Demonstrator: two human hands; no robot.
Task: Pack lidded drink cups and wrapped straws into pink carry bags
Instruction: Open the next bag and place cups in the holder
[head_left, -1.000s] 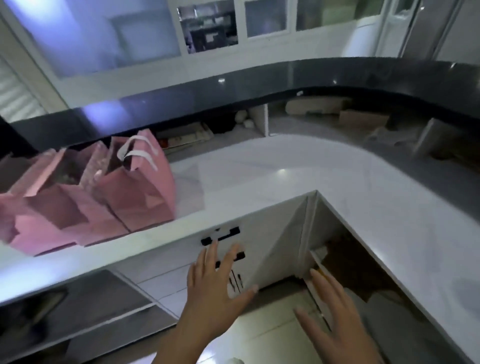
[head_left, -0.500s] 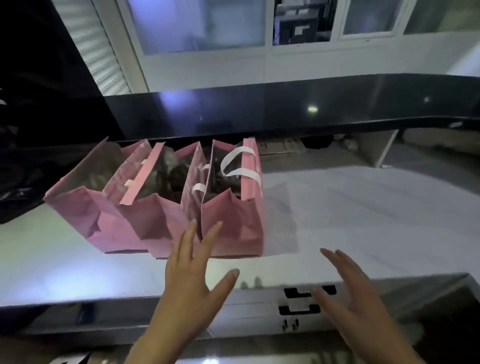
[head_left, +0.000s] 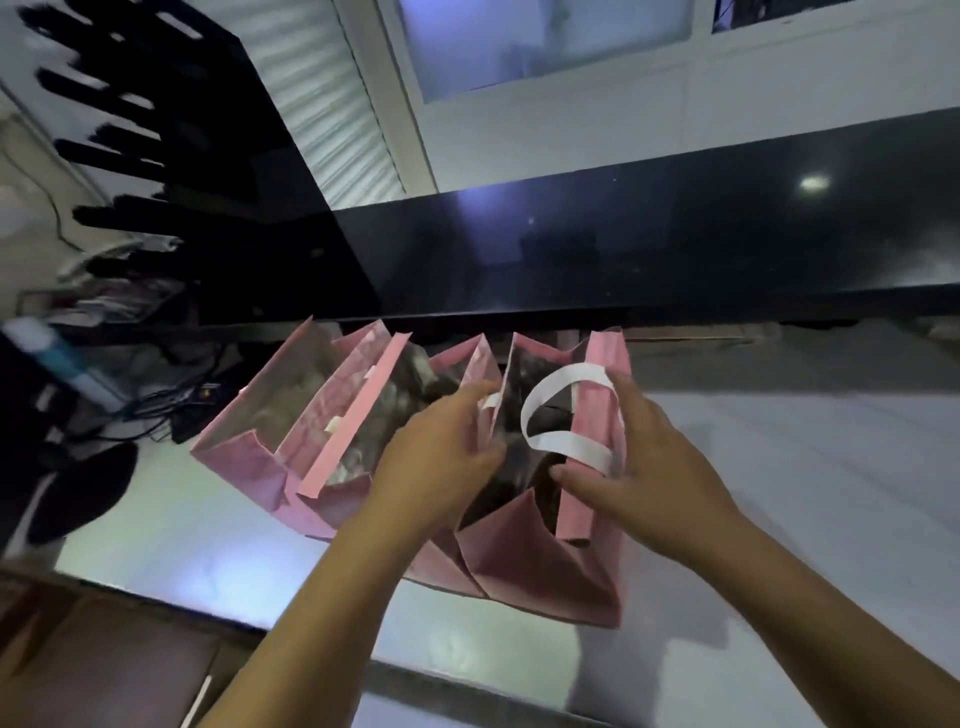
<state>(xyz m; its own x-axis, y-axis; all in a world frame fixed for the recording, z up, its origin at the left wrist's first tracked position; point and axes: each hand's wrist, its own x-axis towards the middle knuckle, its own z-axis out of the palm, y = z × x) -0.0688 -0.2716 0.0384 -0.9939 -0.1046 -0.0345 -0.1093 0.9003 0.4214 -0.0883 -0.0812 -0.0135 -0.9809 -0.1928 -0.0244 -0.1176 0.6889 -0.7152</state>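
Three pink paper carry bags stand open in a row on the white counter (head_left: 779, 519). The rightmost bag (head_left: 540, 566) has a white loop handle (head_left: 545, 410) hanging over its mouth. My left hand (head_left: 441, 457) pinches this bag's left wall between fingers and thumb. On the other side, my right hand (head_left: 639, 467) holds the right wall, with the thumb inside the mouth and the fingers outside. The middle bag (head_left: 353, 415) and the left bag (head_left: 249, 431) show dark, blurred contents. I cannot make out cups or straws.
A raised black glossy ledge (head_left: 623, 249) runs along the back of the counter. Tangled cables (head_left: 166, 410), a dark round object (head_left: 78, 493) and a blue-and-white bottle (head_left: 57, 358) lie at the left. A brown surface (head_left: 104, 665) sits below the counter's front edge.
The view has swung left and closer to the bags. Both hands, open in the air before, have risen and taken hold of the rightmost bag's two walls.
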